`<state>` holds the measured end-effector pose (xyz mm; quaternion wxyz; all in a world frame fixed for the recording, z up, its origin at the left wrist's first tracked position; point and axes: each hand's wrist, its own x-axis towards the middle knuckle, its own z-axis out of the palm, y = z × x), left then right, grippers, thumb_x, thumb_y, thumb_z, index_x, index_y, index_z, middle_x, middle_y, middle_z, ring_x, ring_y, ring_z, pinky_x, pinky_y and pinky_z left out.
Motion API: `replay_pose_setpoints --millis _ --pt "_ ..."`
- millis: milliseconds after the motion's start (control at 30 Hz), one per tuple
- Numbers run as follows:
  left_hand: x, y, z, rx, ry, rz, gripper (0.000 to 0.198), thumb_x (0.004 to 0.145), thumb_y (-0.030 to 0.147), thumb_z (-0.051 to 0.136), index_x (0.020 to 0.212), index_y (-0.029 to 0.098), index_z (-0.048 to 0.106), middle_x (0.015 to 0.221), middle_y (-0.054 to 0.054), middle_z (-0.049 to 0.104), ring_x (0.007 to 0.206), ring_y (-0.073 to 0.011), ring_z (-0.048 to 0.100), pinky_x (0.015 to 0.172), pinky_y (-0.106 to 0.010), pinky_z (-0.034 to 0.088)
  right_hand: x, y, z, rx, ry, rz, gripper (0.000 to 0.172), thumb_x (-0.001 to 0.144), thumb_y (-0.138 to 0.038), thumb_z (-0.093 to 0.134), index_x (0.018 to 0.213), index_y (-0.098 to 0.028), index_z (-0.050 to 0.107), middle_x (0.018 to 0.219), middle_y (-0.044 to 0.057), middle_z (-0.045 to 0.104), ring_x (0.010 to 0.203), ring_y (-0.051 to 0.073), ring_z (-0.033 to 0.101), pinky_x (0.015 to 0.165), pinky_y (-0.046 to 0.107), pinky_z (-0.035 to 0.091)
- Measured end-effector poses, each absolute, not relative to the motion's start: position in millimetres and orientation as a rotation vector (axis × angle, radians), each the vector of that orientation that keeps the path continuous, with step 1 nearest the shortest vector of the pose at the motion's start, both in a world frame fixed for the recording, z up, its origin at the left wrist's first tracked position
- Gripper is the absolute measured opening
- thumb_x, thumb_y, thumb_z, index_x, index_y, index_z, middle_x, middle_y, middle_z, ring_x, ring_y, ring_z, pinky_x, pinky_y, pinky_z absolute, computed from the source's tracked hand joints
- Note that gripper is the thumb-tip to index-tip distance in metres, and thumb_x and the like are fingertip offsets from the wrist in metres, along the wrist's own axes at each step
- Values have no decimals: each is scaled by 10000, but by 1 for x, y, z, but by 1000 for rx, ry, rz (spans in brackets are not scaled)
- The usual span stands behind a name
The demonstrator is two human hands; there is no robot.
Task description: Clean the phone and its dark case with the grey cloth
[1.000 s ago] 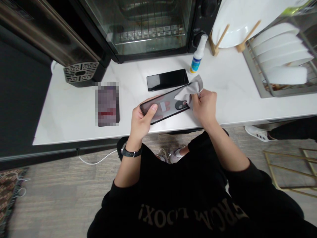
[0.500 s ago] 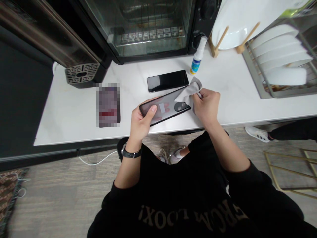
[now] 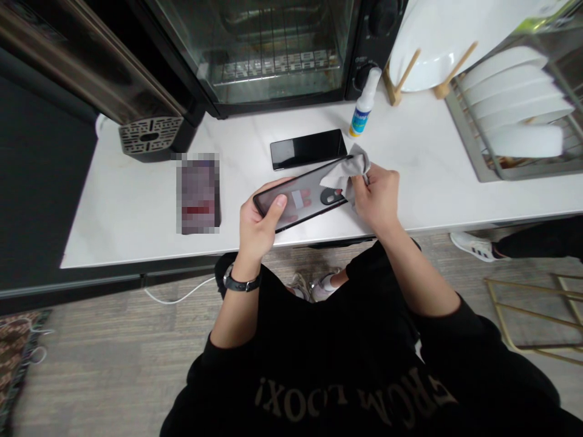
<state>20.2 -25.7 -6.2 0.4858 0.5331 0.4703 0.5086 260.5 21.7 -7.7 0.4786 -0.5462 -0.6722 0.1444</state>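
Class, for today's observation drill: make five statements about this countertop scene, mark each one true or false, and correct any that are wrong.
1. The left hand holds a phone case. True.
2. The right hand holds a yellow sponge. False: it holds a grey cloth.
3. A spray bottle stands upright on the white counter. True.
4. The watch is worn on the right wrist. False: it is on the left wrist.
5. A black phone lies face down on the floor. False: it lies on the counter.
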Motion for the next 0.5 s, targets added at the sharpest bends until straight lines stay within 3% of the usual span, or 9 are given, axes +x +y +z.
replay_pose_setpoints --millis 67,133,167,233,267,333,433,500 --pt "20 -23 -10 1320 1159 1316 437 992 528 706 1331 253 715 1247 -88 800 1156 -313 792 842 -420 723 260 21 -7 -1216 -1695 436 178 954 -245 510 954 -221 686 752 6 640 701 176 617 718 327 514" --pt "21 -22 -12 1365 1175 1373 410 987 529 713 1283 247 742 1283 -86 787 1195 -308 776 919 -443 706 260 20 -6 -1123 -1681 497 317 941 -235 511 1209 -224 681 993 43 731 931 217 694 846 364 561" --pt "21 -22 -12 1385 1177 1378 400 990 530 708 1267 244 752 1290 -87 785 1221 -307 764 960 -453 693 260 19 -6 -1114 -1650 506 320 938 -243 523 1215 -230 681 1008 37 730 940 217 692 840 363 564" --pt "20 -23 -11 1392 1159 1345 405 1004 543 683 1269 245 754 1279 -91 790 1250 -306 752 995 -460 680 260 18 -6 -1178 -1556 477 155 941 -279 553 969 -229 697 795 -7 647 741 178 621 687 317 517" --pt "20 -25 -10 1377 1138 1308 416 1008 550 672 1283 247 750 1262 -94 797 1244 -308 755 977 -456 687 260 17 -6 -1235 -1505 446 181 946 -303 568 796 -231 640 670 -30 543 630 150 534 600 293 448" --pt "20 -27 -8 1332 1095 1218 442 1009 560 665 1318 252 736 1211 -99 814 1207 -316 773 907 -446 711 260 16 -6 -1344 -1431 376 417 958 -354 588 585 -245 437 544 -54 338 521 111 364 517 283 298" --pt "20 -28 -7 1290 1093 1170 465 990 558 696 1340 253 727 1151 -99 830 1151 -329 794 825 -431 729 259 16 -6 -1416 -1458 335 556 990 -412 580 534 -258 301 498 -59 267 484 95 293 515 305 234" --pt "20 -27 -8 1274 1117 1214 467 993 544 699 1363 259 705 1143 -95 832 1127 -328 803 798 -419 731 259 17 -6 -1370 -1567 343 488 1003 -397 552 568 -256 383 506 -52 341 485 108 344 533 308 291"
